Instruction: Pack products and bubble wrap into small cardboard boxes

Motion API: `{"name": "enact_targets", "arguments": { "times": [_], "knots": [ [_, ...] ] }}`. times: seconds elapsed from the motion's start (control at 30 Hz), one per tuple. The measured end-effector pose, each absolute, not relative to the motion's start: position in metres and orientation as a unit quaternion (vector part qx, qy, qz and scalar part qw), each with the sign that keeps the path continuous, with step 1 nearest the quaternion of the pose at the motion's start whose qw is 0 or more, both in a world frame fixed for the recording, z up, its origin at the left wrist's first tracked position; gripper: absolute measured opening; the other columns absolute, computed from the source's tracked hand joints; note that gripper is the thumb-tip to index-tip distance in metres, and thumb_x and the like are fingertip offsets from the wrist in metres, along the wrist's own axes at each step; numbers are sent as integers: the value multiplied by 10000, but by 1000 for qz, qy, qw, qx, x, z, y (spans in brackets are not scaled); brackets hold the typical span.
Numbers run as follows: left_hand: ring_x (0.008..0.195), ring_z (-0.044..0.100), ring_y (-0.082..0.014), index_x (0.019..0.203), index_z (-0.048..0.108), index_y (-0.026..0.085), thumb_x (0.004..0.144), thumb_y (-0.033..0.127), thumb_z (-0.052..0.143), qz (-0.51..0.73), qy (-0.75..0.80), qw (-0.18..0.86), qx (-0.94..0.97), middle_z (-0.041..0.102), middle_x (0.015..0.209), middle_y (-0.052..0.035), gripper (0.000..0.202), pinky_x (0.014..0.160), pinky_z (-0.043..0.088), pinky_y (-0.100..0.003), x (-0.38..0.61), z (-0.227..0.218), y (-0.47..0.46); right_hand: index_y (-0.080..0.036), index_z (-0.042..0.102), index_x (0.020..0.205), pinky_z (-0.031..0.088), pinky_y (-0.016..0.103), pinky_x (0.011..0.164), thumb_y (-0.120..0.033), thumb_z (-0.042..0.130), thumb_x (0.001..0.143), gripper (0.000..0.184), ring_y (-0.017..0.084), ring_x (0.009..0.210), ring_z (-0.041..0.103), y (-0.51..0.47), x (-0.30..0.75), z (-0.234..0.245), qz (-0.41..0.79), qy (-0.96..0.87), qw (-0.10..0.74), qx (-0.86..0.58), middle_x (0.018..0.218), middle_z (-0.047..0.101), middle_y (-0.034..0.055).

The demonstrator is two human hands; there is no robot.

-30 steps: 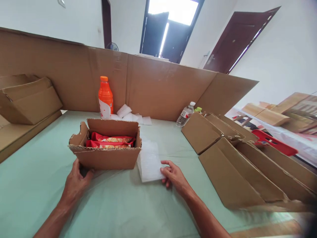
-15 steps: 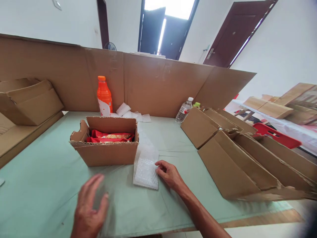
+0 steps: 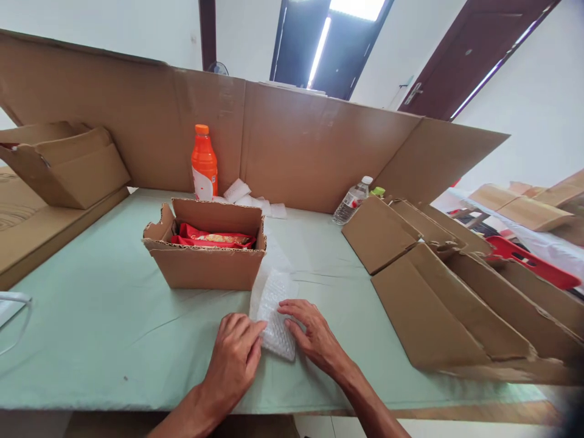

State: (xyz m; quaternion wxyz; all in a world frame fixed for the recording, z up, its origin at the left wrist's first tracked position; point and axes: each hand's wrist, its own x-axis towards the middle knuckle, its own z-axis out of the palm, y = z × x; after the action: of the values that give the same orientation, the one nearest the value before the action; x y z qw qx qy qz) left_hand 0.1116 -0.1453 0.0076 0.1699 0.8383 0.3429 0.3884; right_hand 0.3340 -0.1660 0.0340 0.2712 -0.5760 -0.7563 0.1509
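A folded strip of bubble wrap (image 3: 275,322) lies on the pale green cloth in front of me, its far end running back past the box. At its left edge my left hand (image 3: 237,344) has its fingers closed on the wrap near the close end. Across from it, my right hand (image 3: 314,328) rests its fingertips on the wrap's right side, with thumb and fingers apart. Just beyond my left hand stands an open cardboard box (image 3: 205,267) with red snack packets (image 3: 214,237) inside.
An orange drink bottle (image 3: 204,164) and small white foam pieces (image 3: 237,190) sit before a cardboard screen (image 3: 319,146). A clear water bottle (image 3: 352,201) leans near several cardboard boxes (image 3: 424,304) on the right. Another box (image 3: 82,170) stands left; a white object with a cord (image 3: 13,304) lies at the left edge.
My left hand has moved right and taken the wrap's left edge. The wrap has turned slightly. My right hand has shifted a little over the wrap, and the view has swung left and down.
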Motion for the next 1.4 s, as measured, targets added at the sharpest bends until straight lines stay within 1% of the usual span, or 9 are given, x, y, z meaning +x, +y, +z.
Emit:
{"name": "enact_targets", "arguments": {
  "times": [0.3,0.57,0.77,0.87,0.93,1.0,1.1,1.23,1.4],
  "knots": [
    [838,576,-212,1113,580,169,884,57,521,378,295,175,860,679,890,-53,261,759,471,-353,64,7,-194,-215,686,1156,435,482,1072,-133,551,939,268,261,1341,507,-184,310,31,174,-819,222,-499,1346,652,88],
    [869,580,-242,1206,568,143,869,47,498,326,311,159,879,657,937,-85,357,791,508,-412,57,7,-197,-212,664,1180,434,485,1081,-117,512,949,293,254,1357,505,-190,301,33,194,-832,232,-466,1321,669,96],
    [898,583,-222,1096,599,172,892,17,478,351,289,180,872,640,924,-71,283,850,516,-402,56,0,-197,-211,595,1309,446,470,1100,-166,545,960,356,248,1359,498,-192,292,25,145,-827,244,-485,1422,586,123],
    [916,593,-219,1067,601,173,897,18,488,371,282,173,868,648,926,-71,255,891,516,-408,54,-5,-197,-218,660,1185,484,483,1038,-175,566,953,254,276,1310,536,-188,286,18,113,-830,242,-489,1371,621,123],
    [927,601,-219,1119,595,169,895,20,490,383,286,167,862,658,948,-77,289,897,521,-406,54,-8,-197,-219,689,1045,498,473,1001,-149,549,958,179,270,1263,569,-185,282,15,108,-836,252,-475,1293,669,106],
    [940,605,-221,1186,578,162,895,28,490,389,291,167,858,662,978,-87,332,896,530,-406,54,-9,-197,-216,679,993,504,446,990,-109,517,959,197,246,1231,589,-185,278,14,113,-842,272,-451,1234,699,91],
    [951,604,-223,1151,586,174,903,49,495,375,294,185,860,653,952,-79,292,896,535,-413,53,-9,-198,-210,658,1085,499,443,1023,-96,516,939,233,242,1271,564,-186,276,15,111,-839,281,-453,1315,656,110],
    [944,596,-218,1039,603,186,892,31,501,372,293,200,858,631,876,-53,237,910,529,-424,54,-8,-199,-181,600,1286,482,512,1060,-180,570,931,356,294,1342,512,-186,281,17,82,-807,257,-526,1460,538,176],
    [985,598,-225,910,617,182,859,12,524,405,299,176,846,622,918,-70,201,923,519,-426,55,-10,-201,-207,647,1244,463,488,1105,-129,511,950,333,261,1386,484,-181,280,14,138,-848,233,-455,1444,572,132]
  ]
}}
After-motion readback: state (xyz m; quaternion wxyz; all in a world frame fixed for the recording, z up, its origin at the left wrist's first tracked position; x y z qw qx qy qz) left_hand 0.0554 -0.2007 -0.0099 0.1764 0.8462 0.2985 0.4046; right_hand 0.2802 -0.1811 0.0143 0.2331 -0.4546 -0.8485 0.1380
